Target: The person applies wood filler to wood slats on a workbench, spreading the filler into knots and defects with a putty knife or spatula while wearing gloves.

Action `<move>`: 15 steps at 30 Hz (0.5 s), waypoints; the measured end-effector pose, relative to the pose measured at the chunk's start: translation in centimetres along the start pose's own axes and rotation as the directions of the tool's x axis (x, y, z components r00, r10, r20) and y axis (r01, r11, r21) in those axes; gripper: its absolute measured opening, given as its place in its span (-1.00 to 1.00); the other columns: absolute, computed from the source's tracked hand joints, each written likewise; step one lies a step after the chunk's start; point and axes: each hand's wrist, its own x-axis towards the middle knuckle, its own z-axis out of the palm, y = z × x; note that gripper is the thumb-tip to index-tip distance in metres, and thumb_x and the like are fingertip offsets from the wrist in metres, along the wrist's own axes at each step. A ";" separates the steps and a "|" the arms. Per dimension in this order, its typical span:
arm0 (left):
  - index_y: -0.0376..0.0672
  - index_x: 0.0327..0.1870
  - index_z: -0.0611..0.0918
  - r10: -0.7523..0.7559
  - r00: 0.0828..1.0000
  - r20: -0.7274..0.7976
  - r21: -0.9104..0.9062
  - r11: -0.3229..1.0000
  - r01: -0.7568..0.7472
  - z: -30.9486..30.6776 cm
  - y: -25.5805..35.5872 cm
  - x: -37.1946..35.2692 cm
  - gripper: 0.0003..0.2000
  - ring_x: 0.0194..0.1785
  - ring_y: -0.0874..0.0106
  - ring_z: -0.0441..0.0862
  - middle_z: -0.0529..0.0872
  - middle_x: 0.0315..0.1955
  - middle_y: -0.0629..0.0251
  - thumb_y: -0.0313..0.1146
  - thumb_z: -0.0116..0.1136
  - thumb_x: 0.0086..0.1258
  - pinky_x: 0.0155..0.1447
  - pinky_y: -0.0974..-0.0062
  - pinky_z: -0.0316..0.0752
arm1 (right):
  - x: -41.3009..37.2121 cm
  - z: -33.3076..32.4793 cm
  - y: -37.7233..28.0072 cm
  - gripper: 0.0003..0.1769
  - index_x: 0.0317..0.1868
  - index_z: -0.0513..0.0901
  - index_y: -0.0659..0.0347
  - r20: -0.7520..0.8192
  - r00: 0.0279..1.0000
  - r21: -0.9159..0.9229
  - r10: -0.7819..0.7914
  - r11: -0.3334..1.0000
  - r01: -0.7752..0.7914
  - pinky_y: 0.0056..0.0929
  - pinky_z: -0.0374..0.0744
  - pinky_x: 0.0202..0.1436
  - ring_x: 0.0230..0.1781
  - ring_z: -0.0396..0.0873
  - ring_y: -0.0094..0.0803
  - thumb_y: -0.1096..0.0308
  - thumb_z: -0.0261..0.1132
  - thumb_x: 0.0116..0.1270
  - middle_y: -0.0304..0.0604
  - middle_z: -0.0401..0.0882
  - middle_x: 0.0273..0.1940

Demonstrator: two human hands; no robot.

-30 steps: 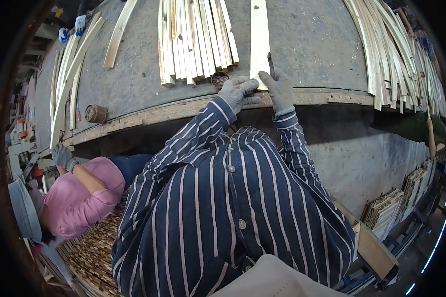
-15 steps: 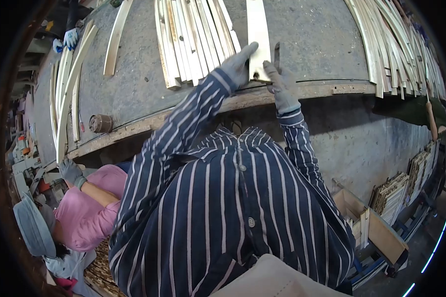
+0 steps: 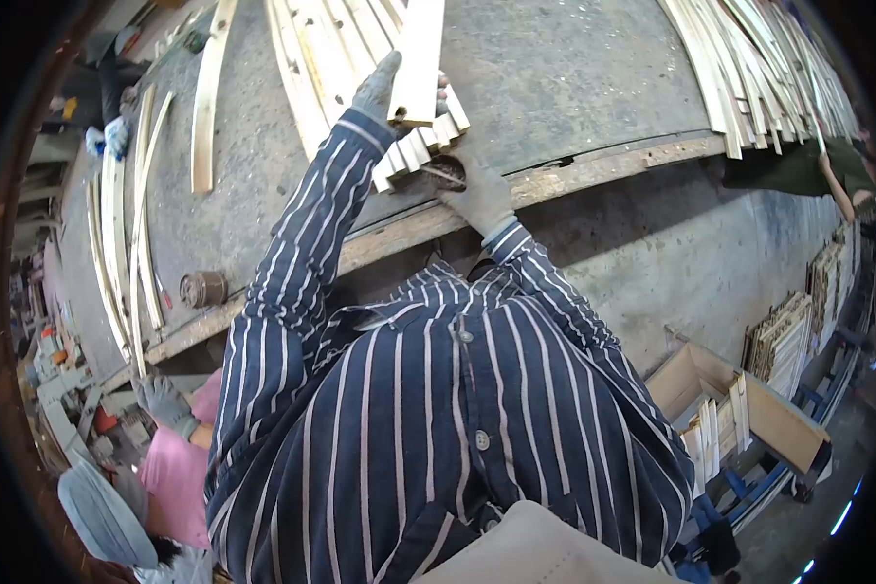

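Note:
My gloved left hand [image 3: 375, 92] grips a pale wooden board [image 3: 419, 63] across its near end, with its fingertips showing at the board's right edge. A dark hole marks the board's lower corner. My gloved right hand [image 3: 482, 201] is closed beside a round patch of brown material [image 3: 448, 167] near the table's front edge. From its fingers a thin tool [image 3: 440, 176] points left over this patch; the tool's grip is hidden. Under and left of the held board lie several wooden strips [image 3: 307, 78], side by side.
The worktable [image 3: 574, 97] has a worn wooden front edge. A brown tin [image 3: 203, 289] sits at left, near loose strips [image 3: 114, 238]. More strips [image 3: 740, 73] are piled at right. A pink-sleeved co-worker [image 3: 177, 487] is at lower left; an open box [image 3: 696, 375] is at lower right.
My left hand and the board have moved left over the strips. My right hand has moved left and down, off the board's side, to the brown material. The view has shifted somewhat.

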 end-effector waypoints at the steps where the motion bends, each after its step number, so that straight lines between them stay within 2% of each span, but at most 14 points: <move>1: -0.38 0.26 0.34 -0.017 1.000 -0.008 0.004 1.000 0.017 0.0 -0.1 0.2 -0.45 -0.25 0.06 0.71 0.64 -0.16 -0.20 0.01 -0.18 0.58 -0.16 0.17 0.73 | -0.3 -0.6 0.6 -0.28 0.17 0.48 0.00 -0.014 1.000 -0.009 0.014 1.000 -0.014 -0.15 0.62 -0.10 -0.13 0.66 -0.03 0.09 0.55 -0.01 -0.04 0.66 -0.16; 3: -0.37 0.24 0.34 -0.008 0.999 -0.047 0.018 1.000 0.009 0.7 -1.1 0.1 -0.46 -0.26 0.08 0.70 0.64 -0.18 -0.17 0.01 -0.21 0.58 -0.19 0.18 0.73 | -1.0 -2.1 2.0 -0.34 0.11 0.52 0.00 -0.247 0.961 0.144 -0.124 0.976 0.163 -0.15 0.62 -0.15 -0.18 0.66 -0.04 0.07 0.55 -0.01 -0.05 0.66 -0.19; 4: -0.36 0.22 0.34 -0.022 0.995 -0.100 0.016 1.000 0.023 1.7 -1.5 -0.1 -0.47 -0.27 0.09 0.68 0.64 -0.20 -0.13 0.02 -0.22 0.58 -0.21 0.15 0.71 | -0.9 -3.7 2.8 -0.39 0.06 0.55 0.02 -0.286 0.954 0.127 -0.093 0.983 0.134 -0.14 0.61 -0.15 -0.18 0.66 -0.03 0.05 0.54 0.00 -0.05 0.66 -0.18; 5: -0.34 0.21 0.35 -0.041 0.996 -0.084 -0.042 0.998 0.038 2.2 -2.3 0.3 -0.47 -0.28 0.09 0.66 0.64 -0.19 -0.13 0.02 -0.21 0.58 -0.21 0.12 0.68 | -0.2 -5.3 3.8 -0.39 0.06 0.55 0.02 -0.304 0.949 0.108 -0.084 0.987 0.122 -0.14 0.61 -0.15 -0.18 0.66 -0.03 0.05 0.54 0.00 -0.05 0.66 -0.18; 7: -0.33 0.18 0.37 -0.082 0.993 -0.088 -0.093 0.993 0.073 3.0 -4.4 1.3 -0.48 -0.31 0.11 0.64 0.63 -0.22 -0.11 0.04 -0.21 0.58 -0.24 0.11 0.65 | 1.7 -8.8 6.3 -0.41 0.05 0.55 0.04 -0.405 0.908 0.108 0.104 0.992 -0.066 -0.15 0.60 -0.13 -0.14 0.64 -0.02 0.07 0.53 0.03 -0.04 0.64 -0.14; 8: -0.31 0.17 0.38 -0.048 0.989 -0.137 -0.046 0.998 0.042 3.8 -5.6 1.7 -0.48 -0.33 0.12 0.63 0.63 -0.24 -0.09 0.05 -0.21 0.57 -0.27 0.14 0.63 | 3.2 -10.0 8.8 -0.42 0.07 0.54 0.05 -0.358 0.916 -0.060 0.181 0.975 -0.216 -0.16 0.60 -0.08 -0.08 0.63 -0.02 0.04 0.50 0.08 -0.02 0.64 -0.10; 9: -0.28 0.16 0.38 -0.005 0.983 -0.185 0.003 1.000 0.005 5.0 -6.5 2.1 -0.49 -0.35 0.14 0.61 0.62 -0.26 -0.08 0.06 -0.20 0.57 -0.30 0.17 0.61 | 4.5 -10.8 10.9 -0.42 0.07 0.54 0.05 -0.377 0.908 -0.070 0.184 0.972 -0.226 -0.16 0.60 -0.08 -0.08 0.63 -0.02 0.04 0.50 0.08 -0.02 0.64 -0.10; 10: -0.24 0.21 0.35 0.000 0.994 -0.108 -0.035 0.999 -0.004 4.7 -7.3 3.0 -0.45 -0.33 0.19 0.58 0.57 -0.23 -0.03 0.09 -0.06 0.50 -0.26 0.14 0.60 | 5.9 -11.5 12.9 -0.40 0.08 0.52 0.05 -0.384 0.906 -0.050 0.177 0.976 -0.212 -0.14 0.60 -0.06 -0.08 0.64 -0.02 0.02 0.49 0.08 -0.02 0.65 -0.10; 11: -0.25 0.21 0.35 0.000 0.996 -0.092 -0.054 0.999 -0.005 4.4 -8.3 4.2 -0.41 -0.34 0.20 0.57 0.58 -0.23 -0.02 0.14 -0.04 0.48 -0.27 0.18 0.60 | 6.9 -12.2 14.8 -0.38 0.10 0.51 0.05 -0.386 0.908 -0.029 0.166 0.981 -0.192 -0.13 0.59 -0.04 -0.07 0.64 -0.01 -0.01 0.48 0.09 -0.01 0.65 -0.10; 12: -0.23 0.19 0.38 -0.006 0.992 -0.125 -0.048 0.999 0.000 4.8 -8.9 5.2 -0.43 -0.37 0.18 0.57 0.58 -0.27 -0.01 0.15 -0.09 0.49 -0.31 0.18 0.58 | 7.7 -13.0 15.8 -0.33 0.13 0.49 0.07 -0.292 0.934 -0.024 0.207 0.974 -0.224 -0.10 0.58 0.02 -0.04 0.63 0.00 -0.05 0.48 0.07 0.01 0.64 -0.06; 13: -0.20 0.16 0.40 -0.011 0.986 -0.166 -0.043 0.999 0.004 5.2 -9.6 6.1 -0.44 -0.39 0.16 0.57 0.58 -0.30 0.00 0.17 -0.14 0.50 -0.35 0.18 0.57 | 8.1 -13.6 16.7 -0.33 0.13 0.49 0.07 -0.287 0.936 -0.031 0.204 0.975 -0.222 -0.10 0.58 0.02 -0.04 0.63 0.00 -0.05 0.48 0.07 0.01 0.64 -0.06; 14: -0.20 0.16 0.40 -0.007 0.985 -0.170 -0.050 0.999 -0.001 5.2 -10.3 6.8 -0.44 -0.39 0.16 0.57 0.58 -0.30 0.00 0.17 -0.14 0.50 -0.35 0.18 0.57 | 8.5 -13.9 17.3 -0.31 0.14 0.49 0.06 -0.206 0.961 -0.062 0.183 0.978 -0.199 -0.10 0.57 0.04 -0.02 0.62 0.00 -0.05 0.49 0.06 0.00 0.63 -0.04; 15: -0.23 0.19 0.38 0.012 0.994 -0.105 -0.073 0.997 -0.020 5.3 -11.2 7.7 -0.40 -0.36 0.18 0.58 0.59 -0.26 -0.01 0.18 -0.07 0.47 -0.33 0.19 0.58 | 8.9 -14.4 18.0 -0.30 0.16 0.48 0.06 -0.121 0.980 -0.088 0.161 0.981 -0.172 -0.10 0.57 0.05 -0.01 0.62 0.00 -0.04 0.49 0.05 0.00 0.62 -0.02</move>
